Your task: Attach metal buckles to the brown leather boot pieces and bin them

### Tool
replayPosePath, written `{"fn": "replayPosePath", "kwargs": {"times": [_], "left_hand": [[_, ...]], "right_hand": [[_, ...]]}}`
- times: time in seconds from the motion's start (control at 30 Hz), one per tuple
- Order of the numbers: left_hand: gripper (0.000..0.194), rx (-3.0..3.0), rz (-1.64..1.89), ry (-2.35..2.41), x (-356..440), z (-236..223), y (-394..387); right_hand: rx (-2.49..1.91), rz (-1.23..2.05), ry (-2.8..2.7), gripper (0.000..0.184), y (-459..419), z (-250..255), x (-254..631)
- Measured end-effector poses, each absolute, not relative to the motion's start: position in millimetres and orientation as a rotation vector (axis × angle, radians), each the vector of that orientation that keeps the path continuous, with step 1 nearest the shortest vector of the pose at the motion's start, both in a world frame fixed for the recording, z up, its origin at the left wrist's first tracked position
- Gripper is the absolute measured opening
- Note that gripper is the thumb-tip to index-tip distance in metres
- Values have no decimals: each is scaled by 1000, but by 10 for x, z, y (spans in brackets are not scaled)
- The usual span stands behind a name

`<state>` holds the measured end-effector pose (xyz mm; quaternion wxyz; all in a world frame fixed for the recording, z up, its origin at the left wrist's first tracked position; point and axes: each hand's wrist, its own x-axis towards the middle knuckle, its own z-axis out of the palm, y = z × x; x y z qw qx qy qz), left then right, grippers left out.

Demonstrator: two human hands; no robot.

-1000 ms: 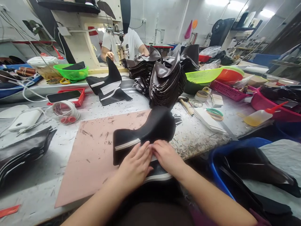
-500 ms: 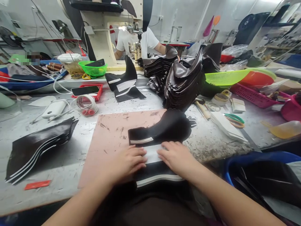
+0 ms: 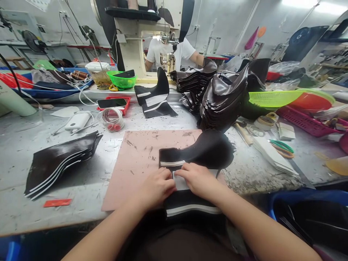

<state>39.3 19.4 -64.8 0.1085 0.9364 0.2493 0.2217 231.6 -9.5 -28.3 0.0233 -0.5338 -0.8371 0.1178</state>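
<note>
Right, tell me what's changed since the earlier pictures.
The hands first met over the white patch, then parted, showing more of it; since then the right hand has moved left, close to the left hand. The co-worker let go of the upright black piece. The view swung left. The pink board and brown stack stayed put.

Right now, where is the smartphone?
In the head view, the smartphone lies on the red tray, left of centre on the worktable, just in front of the green basket.
</note>
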Motion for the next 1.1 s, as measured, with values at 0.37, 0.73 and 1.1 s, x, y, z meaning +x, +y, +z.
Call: {"fn": "replayPosePath", "kwargs": {"times": [0.37,0.73,1.1], "left_hand": [[28,2597,464,994,409,-585,199],[15,2753,245,927,447,-490,174],[17,2650,1060,1469,-560,-220,240]], "right_hand": [[-1197,131,-2656,19,94,-442,2242],[-1718,1061,-2053,26,-928,-267,3667],[-1767,409,-2044,39,222,304,3000]]}}
